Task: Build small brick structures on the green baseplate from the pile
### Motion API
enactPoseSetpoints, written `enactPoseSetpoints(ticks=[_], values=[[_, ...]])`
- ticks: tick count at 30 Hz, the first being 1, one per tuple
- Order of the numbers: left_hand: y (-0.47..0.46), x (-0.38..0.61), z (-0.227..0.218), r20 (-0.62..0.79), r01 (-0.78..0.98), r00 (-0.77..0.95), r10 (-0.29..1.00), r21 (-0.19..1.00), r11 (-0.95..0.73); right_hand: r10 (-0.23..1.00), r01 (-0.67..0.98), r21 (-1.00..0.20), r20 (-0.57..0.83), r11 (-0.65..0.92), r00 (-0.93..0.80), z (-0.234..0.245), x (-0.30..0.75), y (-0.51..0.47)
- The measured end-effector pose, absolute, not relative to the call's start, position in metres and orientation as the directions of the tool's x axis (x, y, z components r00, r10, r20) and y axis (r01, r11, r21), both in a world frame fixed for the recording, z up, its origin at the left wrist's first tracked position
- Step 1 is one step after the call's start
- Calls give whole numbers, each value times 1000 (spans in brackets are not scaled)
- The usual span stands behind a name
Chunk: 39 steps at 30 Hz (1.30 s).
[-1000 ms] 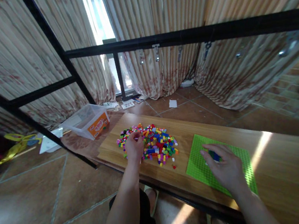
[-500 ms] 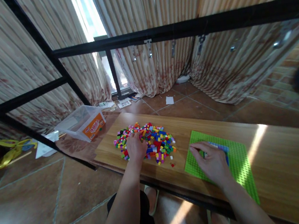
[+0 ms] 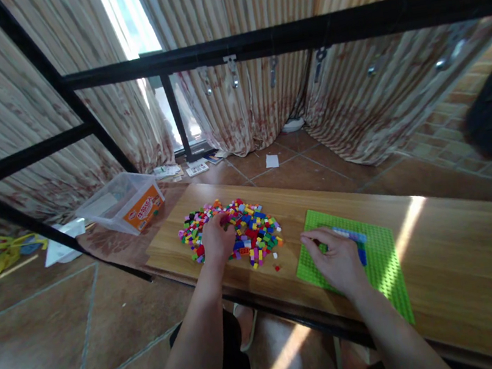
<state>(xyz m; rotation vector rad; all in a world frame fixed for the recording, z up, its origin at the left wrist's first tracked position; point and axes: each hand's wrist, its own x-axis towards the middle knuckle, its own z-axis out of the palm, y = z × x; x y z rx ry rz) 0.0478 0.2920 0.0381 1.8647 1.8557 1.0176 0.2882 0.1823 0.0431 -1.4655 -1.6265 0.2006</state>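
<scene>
A heap of small colourful toy bricks (image 3: 253,233) lies on the wooden bench top. Over its left part is my left hand (image 3: 217,238), fingers curled down among the bricks. A dark red patch shows by its fingertips, too small to tell whether it is a held brick. On the right lies a green studded baseplate (image 3: 386,274), with blue and light-blue bricks (image 3: 362,253) joined in a block on it. My right hand (image 3: 338,260) hovers over the plate's left part and hides some of that block. Its thumb and forefinger are pinched; anything between them cannot be made out.
A clear plastic box (image 3: 123,203) with an orange label stands at the bench's far left end. One white brick (image 3: 275,255) and one red brick (image 3: 278,268) lie apart from the heap. A black metal frame (image 3: 253,47) crosses behind the bench, before long curtains (image 3: 252,103).
The whole view has shifted slightly. My left hand's fingers have moved a little within the heap. My right hand keeps its pinch, shifted slightly toward the plate's left edge.
</scene>
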Motion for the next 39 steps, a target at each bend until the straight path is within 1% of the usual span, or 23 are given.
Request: enactPoseSetpoints(ticks=[2, 3, 5, 6, 8, 10, 12, 15, 17, 20, 24, 26, 28, 30, 32, 35, 37, 39], values=[[293, 51, 39, 213, 562, -88, 973, 817, -128, 855, 709, -645, 506, 285, 117, 44, 287, 182], [293, 52, 39, 191, 470, -79, 978, 872, -133, 857, 707, -647, 502, 284, 115, 44, 286, 182], [292, 56, 40, 159, 328, -45, 986, 935, -136, 869, 700, -659, 482, 274, 114, 45, 284, 182], [292, 58, 40, 154, 292, -27, 988, 946, -140, 876, 695, -667, 470, 270, 111, 45, 282, 182], [289, 63, 42, 167, 288, 3, 986, 944, -161, 888, 681, -682, 448, 268, 99, 45, 278, 184], [283, 69, 44, 206, 323, 32, 978, 924, -205, 899, 653, -710, 427, 265, 99, 44, 272, 186], [275, 78, 47, 260, 354, 73, 963, 896, -269, 913, 585, -775, 385, 241, 134, 42, 264, 189], [259, 95, 50, 346, 363, 181, 921, 846, -390, 940, 366, -913, 271, 183, 207, 40, 251, 194], [250, 107, 50, 388, 349, 267, 882, 814, -463, 945, 206, -964, 216, 167, 244, 39, 245, 198], [241, 122, 49, 433, 318, 337, 836, 784, -534, 933, 83, -985, 169, 150, 318, 36, 243, 203], [239, 132, 47, 444, 286, 337, 830, 791, -540, 930, 12, -989, 144, 149, 338, 34, 250, 205], [241, 134, 46, 420, 267, 311, 853, 822, -502, 930, 57, -987, 163, 153, 328, 36, 254, 203], [244, 135, 45, 356, 222, 262, 897, 882, -415, 925, 173, -971, 213, 164, 315, 39, 256, 200], [247, 137, 43, 231, 136, 228, 946, 955, -265, 919, 321, -930, 276, 180, 282, 42, 257, 197], [248, 140, 44, 68, 17, 227, 971, 997, -73, 914, 437, -879, 323, 193, 246, 45, 257, 194], [244, 144, 48, -127, -155, 250, 960, 973, 169, 909, 517, -835, 347, 187, 231, 47, 258, 192], [240, 146, 52, -182, -213, 279, 943, 946, 246, 907, 542, -820, 354, 183, 229, 48, 259, 192], [237, 148, 55, -210, -218, 327, 922, 932, 289, 907, 560, -806, 362, 189, 216, 49, 260, 192]])
